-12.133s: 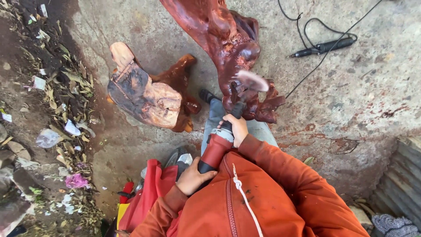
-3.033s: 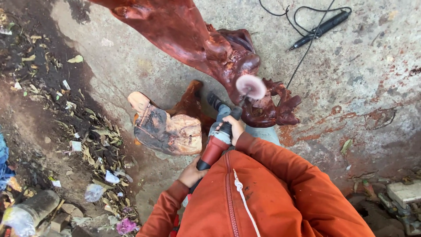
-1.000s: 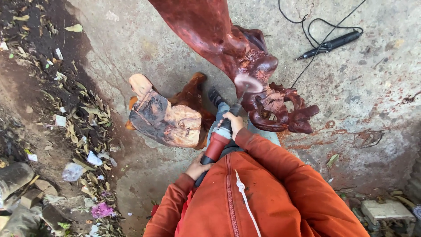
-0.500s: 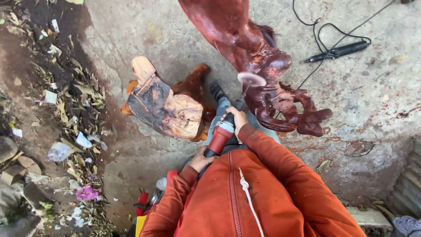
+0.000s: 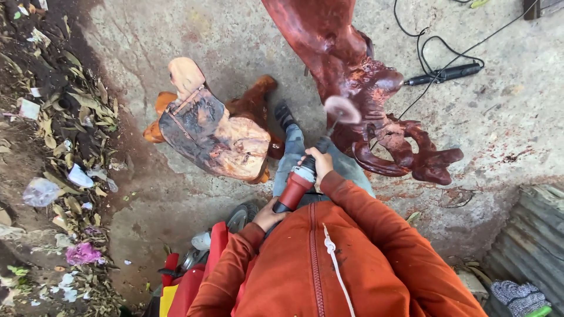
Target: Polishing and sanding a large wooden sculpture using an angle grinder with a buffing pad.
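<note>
Fingers: right hand (image 5: pixel 320 163) wrapped around the front of the red grinder (image 5: pixel 298 185); left hand (image 5: pixel 268 216) closed on its rear end.
Grinder: its spinning disc (image 5: pixel 342 109) sat against the red wood carving (image 5: pixel 352 76).
Beside: a stump stool (image 5: pixel 214 132) stood just left of the person's leg.
Behind: a black tool (image 5: pixel 445 74) with its cable lay on the concrete.
Left edge: dry leaves and litter (image 5: pixel 70 176).
</note>
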